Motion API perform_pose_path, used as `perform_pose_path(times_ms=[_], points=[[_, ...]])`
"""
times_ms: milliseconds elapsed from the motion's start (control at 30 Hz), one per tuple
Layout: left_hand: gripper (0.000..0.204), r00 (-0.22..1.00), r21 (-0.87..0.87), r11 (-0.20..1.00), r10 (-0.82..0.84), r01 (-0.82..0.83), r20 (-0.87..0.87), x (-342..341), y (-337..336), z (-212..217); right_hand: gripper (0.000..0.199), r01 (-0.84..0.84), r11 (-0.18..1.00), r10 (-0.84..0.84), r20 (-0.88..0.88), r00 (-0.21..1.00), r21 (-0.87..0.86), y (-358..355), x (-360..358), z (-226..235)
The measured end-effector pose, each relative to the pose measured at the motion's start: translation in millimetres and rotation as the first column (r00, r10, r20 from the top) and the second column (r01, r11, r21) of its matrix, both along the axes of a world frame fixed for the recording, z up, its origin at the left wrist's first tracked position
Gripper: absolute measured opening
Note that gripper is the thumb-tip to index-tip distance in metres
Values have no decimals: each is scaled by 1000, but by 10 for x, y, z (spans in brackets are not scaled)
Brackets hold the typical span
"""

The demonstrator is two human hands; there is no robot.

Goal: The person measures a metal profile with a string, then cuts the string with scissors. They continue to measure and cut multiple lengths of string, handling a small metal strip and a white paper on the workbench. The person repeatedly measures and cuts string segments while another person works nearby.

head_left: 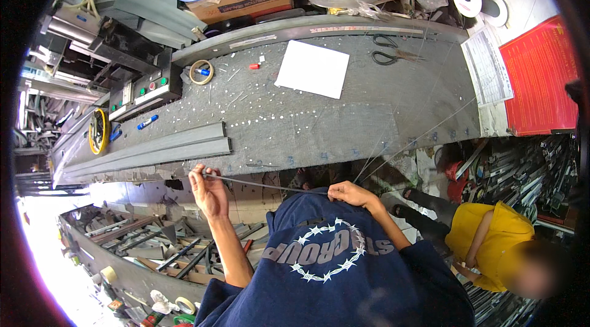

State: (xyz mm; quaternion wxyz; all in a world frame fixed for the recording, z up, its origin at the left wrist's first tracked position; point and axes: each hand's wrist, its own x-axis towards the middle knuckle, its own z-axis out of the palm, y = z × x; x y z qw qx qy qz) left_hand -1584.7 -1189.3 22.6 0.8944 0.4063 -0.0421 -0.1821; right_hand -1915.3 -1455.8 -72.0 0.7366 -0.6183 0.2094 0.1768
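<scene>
1. My left hand (pixel 208 190) is clenched on one end of a thin dark rod (pixel 264 186), fingers curled round it.
2. My right hand (pixel 349 193) grasps the rod's other end; the rod runs level between my hands, just below the workbench (pixel 369 118) edge.
3. Thin wires (pixel 418 136) run from my right hand up and away across the bench.
4. Above my left hand: grey metal profiles (pixel 147 149) lying on the bench.
5. Farther up, between my hands: white paper sheet (pixel 312 69); scissors (pixel 390 55) above my right hand.
6. Tape roll (pixel 201 72) above my left hand.
7. Right of my right hand: a person in a yellow shirt (pixel 488 235).
</scene>
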Motion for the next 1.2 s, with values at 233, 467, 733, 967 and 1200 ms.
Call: perform_pose_path(times_ms=[233, 467, 733, 967, 1200], points=[[18, 917, 577, 715, 260, -394, 303, 831, 1314, -462, 29, 1, 932, 6, 17, 1000, -363, -831, -97, 747], [26, 828, 458, 697, 523, -552, 202, 1403, 2283, -762, 28, 384, 809, -381, 99, 919, -445, -1705, -621, 2011], [27, 753, 404, 641, 609, -653, 250, 1560, 2826, -874, 21, 718, 561, -827, 240, 509, 411, -713, -481, 278], [30, 705, 459, 548, 632, -700, 321, 1418, 3047, -496, 20, 546, 723, -494, -237, 837, 422, 311, -369, -619], [30, 711, 462, 555, 638, -691, 297, 1269, 2853, -476, 26, 396, 846, -269, -356, 895, 357, -246, -655, -515]])
